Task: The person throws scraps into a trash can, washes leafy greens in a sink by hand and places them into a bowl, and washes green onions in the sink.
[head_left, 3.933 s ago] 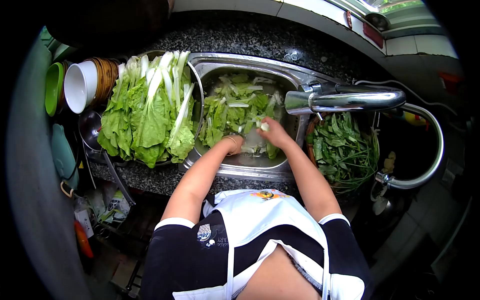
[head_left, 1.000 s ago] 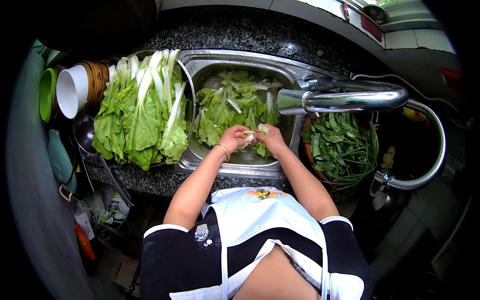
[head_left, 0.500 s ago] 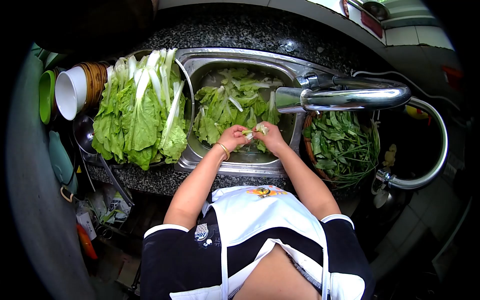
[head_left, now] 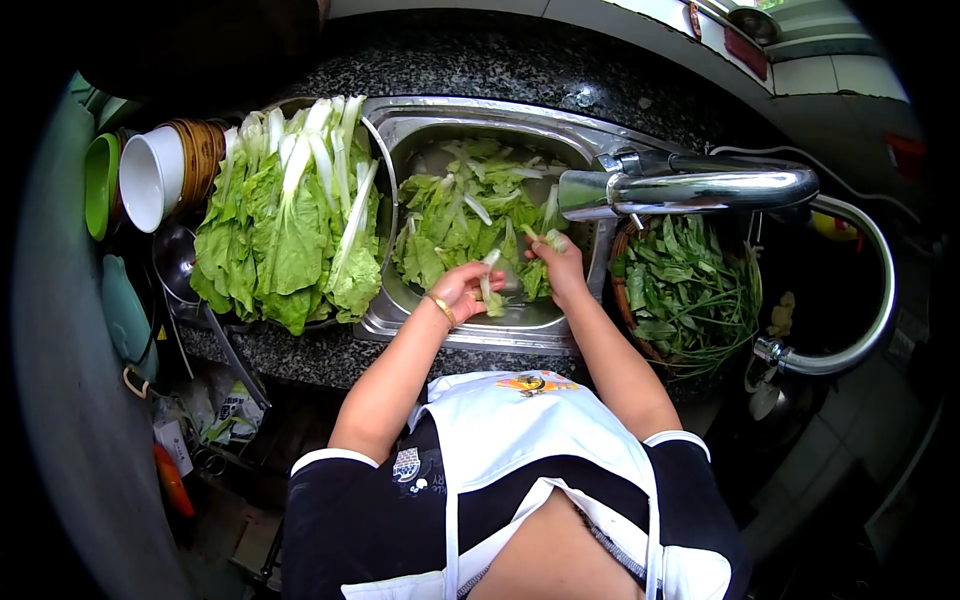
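Note:
Over the near side of the steel sink [head_left: 375, 325], my left hand [head_left: 463, 290] holds a small leafy green [head_left: 489, 282] with a pale stem between thumb and fingers. To its right, my right hand [head_left: 562, 270] is closed on another piece of leafy green [head_left: 543, 240] with a whitish end. My hands are apart. Beneath and beyond them, loose lettuce-like leaves [head_left: 455, 215] lie in the water in the basin. A gold bracelet [head_left: 441, 306] circles my left wrist.
Long leafy greens with white stalks [head_left: 270, 230] are heaped left of the sink. The chrome faucet [head_left: 700, 195] reaches over the basin's right side. A basket of dark greens [head_left: 685, 280] stands at the right. Bowls [head_left: 152, 180] and a ladle [head_left: 175, 262] are at far left.
My hands were together holding one pale-stemmed piece; now they are apart, each with a piece of green. My right hand has moved right, my left slightly nearer me.

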`<state>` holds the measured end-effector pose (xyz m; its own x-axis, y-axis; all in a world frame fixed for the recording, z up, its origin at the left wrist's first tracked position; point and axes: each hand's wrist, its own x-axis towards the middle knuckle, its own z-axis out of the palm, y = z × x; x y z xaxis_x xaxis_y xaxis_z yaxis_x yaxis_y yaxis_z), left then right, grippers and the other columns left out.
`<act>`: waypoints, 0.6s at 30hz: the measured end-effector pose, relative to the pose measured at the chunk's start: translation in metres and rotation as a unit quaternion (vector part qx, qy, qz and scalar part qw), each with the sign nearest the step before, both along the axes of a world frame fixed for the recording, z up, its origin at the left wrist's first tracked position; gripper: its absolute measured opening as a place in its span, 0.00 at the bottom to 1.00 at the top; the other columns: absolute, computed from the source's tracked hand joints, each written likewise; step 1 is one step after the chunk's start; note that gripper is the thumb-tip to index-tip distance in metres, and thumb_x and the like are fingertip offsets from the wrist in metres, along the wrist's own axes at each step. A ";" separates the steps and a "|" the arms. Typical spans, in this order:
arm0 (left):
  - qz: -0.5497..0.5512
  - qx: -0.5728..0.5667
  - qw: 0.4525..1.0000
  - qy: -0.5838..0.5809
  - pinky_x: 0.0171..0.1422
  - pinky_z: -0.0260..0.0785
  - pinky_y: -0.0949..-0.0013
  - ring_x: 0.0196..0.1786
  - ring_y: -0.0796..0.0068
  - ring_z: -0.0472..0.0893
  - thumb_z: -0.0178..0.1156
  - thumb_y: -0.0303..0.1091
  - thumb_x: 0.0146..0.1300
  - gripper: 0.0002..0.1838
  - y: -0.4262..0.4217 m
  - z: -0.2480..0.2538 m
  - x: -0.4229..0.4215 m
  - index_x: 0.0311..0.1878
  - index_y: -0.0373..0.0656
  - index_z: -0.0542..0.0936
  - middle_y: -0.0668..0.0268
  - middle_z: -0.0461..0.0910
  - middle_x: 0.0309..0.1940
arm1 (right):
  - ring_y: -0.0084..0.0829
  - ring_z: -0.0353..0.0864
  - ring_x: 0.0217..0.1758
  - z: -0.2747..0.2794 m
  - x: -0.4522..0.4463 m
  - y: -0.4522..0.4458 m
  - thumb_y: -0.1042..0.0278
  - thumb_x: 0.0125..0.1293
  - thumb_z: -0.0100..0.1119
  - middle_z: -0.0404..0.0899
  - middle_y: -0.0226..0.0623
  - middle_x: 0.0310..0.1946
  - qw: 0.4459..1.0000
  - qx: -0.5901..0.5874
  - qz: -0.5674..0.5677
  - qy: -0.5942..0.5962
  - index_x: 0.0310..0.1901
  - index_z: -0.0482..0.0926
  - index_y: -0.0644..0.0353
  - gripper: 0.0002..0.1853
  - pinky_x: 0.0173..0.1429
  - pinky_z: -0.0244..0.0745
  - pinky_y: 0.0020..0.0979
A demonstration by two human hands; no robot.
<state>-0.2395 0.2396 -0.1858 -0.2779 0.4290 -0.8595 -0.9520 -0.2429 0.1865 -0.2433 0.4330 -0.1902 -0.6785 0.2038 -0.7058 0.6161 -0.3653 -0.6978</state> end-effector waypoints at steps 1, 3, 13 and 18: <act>0.092 0.061 0.992 -0.054 0.51 0.68 0.51 0.52 0.58 0.74 0.52 0.33 0.61 0.13 -0.003 0.002 0.001 0.47 0.37 0.69 0.54 0.75 0.45 | 0.25 0.76 0.31 0.003 0.002 0.000 0.79 0.57 0.54 0.78 0.34 0.33 0.999 0.003 0.039 0.015 0.39 0.74 0.67 0.08 0.40 0.70 0.25; 0.218 0.133 0.960 -0.114 0.60 0.57 0.34 0.57 0.43 0.68 0.48 0.32 0.63 0.14 -0.005 0.009 0.002 0.49 0.36 0.66 0.50 0.70 0.49 | 0.25 0.77 0.33 0.008 0.005 0.001 0.80 0.54 0.54 0.78 0.35 0.33 0.995 -0.027 0.085 0.044 0.39 0.74 0.67 0.09 0.42 0.71 0.25; -0.110 -0.377 0.741 0.545 0.49 0.66 0.65 0.46 0.64 0.72 0.64 0.35 0.50 0.07 -0.015 0.051 0.037 0.33 0.48 0.80 0.61 0.75 0.39 | 0.22 0.74 0.33 0.031 0.026 -0.004 0.70 0.52 0.60 0.76 0.29 0.29 0.971 0.011 0.220 0.095 0.34 0.76 0.61 0.07 0.43 0.67 0.25; -0.115 -0.511 0.653 0.548 0.50 0.61 0.64 0.44 0.67 0.71 0.63 0.36 0.48 0.05 -0.074 0.141 0.086 0.31 0.53 0.81 0.72 0.76 0.32 | 0.23 0.72 0.31 0.012 0.035 0.000 0.66 0.56 0.62 0.75 0.29 0.26 0.979 0.048 0.183 0.071 0.34 0.74 0.58 0.08 0.40 0.66 0.27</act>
